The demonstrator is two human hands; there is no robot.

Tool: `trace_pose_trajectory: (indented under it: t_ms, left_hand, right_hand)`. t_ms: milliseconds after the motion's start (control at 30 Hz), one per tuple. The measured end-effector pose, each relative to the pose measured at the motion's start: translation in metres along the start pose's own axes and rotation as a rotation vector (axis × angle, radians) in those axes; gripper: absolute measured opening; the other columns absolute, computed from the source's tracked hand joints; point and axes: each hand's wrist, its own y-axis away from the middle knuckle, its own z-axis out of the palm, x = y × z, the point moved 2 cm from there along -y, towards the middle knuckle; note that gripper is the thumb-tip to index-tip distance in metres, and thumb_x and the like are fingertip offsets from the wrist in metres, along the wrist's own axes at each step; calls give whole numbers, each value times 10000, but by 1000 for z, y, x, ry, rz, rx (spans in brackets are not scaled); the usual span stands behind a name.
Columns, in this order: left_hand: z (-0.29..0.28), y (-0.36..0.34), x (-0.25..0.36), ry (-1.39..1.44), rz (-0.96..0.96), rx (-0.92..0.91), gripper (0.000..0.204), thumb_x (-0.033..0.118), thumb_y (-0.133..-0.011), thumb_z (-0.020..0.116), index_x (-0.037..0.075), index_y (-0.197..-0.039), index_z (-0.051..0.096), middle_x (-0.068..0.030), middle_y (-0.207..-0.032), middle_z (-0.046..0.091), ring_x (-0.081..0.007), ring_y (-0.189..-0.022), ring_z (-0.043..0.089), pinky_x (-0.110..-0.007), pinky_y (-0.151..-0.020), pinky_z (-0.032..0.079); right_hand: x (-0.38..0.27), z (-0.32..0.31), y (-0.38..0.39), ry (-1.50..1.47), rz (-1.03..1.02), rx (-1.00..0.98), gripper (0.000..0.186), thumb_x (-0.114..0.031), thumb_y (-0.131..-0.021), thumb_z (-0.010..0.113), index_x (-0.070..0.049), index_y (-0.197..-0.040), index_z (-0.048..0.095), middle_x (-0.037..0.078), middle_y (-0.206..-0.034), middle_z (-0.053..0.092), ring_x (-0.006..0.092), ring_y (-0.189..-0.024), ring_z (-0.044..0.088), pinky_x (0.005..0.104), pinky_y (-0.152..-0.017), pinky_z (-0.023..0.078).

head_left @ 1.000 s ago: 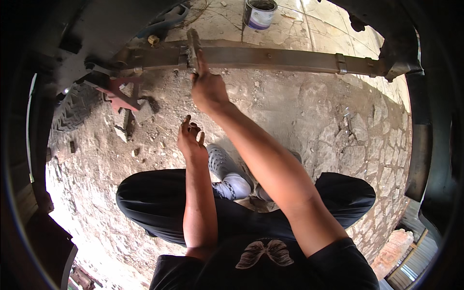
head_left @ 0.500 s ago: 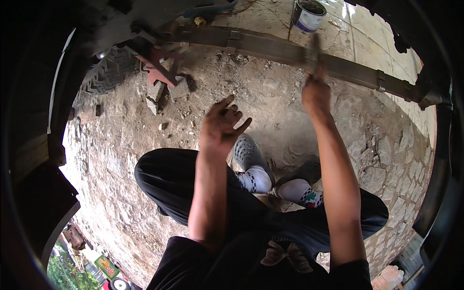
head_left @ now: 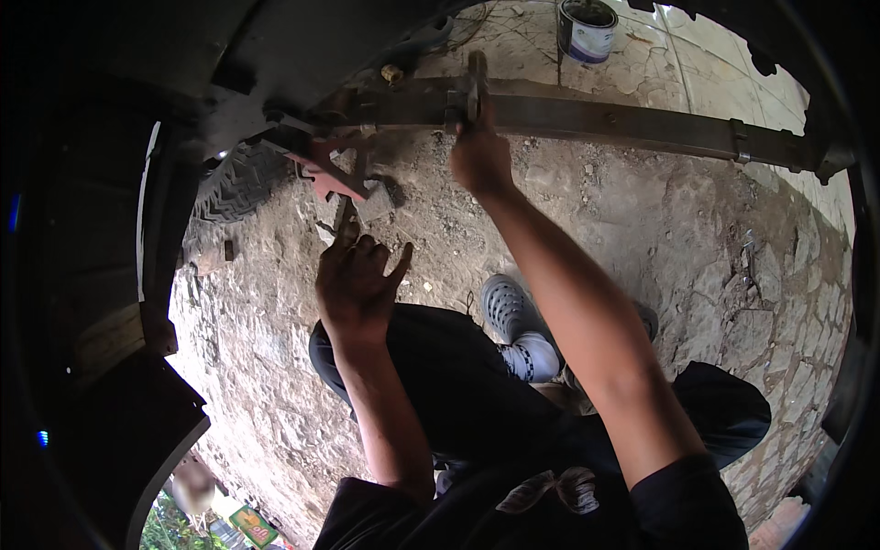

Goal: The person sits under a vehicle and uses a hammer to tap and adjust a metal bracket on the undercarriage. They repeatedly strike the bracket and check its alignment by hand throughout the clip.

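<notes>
My right hand is closed around the handle of a paintbrush, its head pointing up at the dark leaf spring. The brush overlaps the spring near one of its metal clips; whether the bristles touch it I cannot tell. Empty, with its fingers spread, my left hand hangs in the air below the red metal stand. An opened paint can with a white and purple side stands beyond the spring, its inside dark.
Grey blocks lie by the stand, close to a treaded tire. Dark vehicle parts hang along the left and overhead. Stony ground stretches under my crossed legs, with pale tiles past the spring.
My right hand and the paintbrush have swung left along the leaf spring, away from the paint can. My left hand has shifted left and slightly down. The whole view has tilted a little.
</notes>
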Motion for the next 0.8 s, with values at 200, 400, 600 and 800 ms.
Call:
trace_pose_trajectory:
  t_ms: [200,400,600,800]
  left_hand:
    - [-18,-5,-12,-58,-67,27,207,254,-969,581,99,-1087,653,-12,-840,657,-171,-819,605,-575,-1106,349]
    - [-15,-11,-17,-74,-91,-14,209,258,-963,599,102,-1090,653,-12,-835,657,-163,-812,605,-557,-1099,360]
    - [-31,0,-11,-69,-32,47,213,262,-961,600,100,-1089,653,-10,-825,650,-164,-812,602,-557,-1097,361]
    - [-21,-1,-17,-100,-89,54,162,239,-966,587,112,-1035,660,-15,-817,668,-154,-780,604,-568,-1118,352]
  right_hand:
    - [9,-3,53,-61,-28,-61,798,-180,-1017,496,-155,-1585,-64,313,-797,684,483,-739,687,558,-654,561]
    - [-1,-5,-26,10,-12,61,770,-200,-1017,522,-160,-1582,0,322,-853,689,490,-743,686,580,-669,555]
    - [8,-10,71,-25,22,-126,785,-206,-1020,518,-191,-1590,-21,333,-839,686,510,-756,679,577,-674,561]
    - [-6,0,9,24,9,-39,775,-195,-1008,502,-161,-1581,-19,318,-789,680,501,-758,681,570,-690,560]
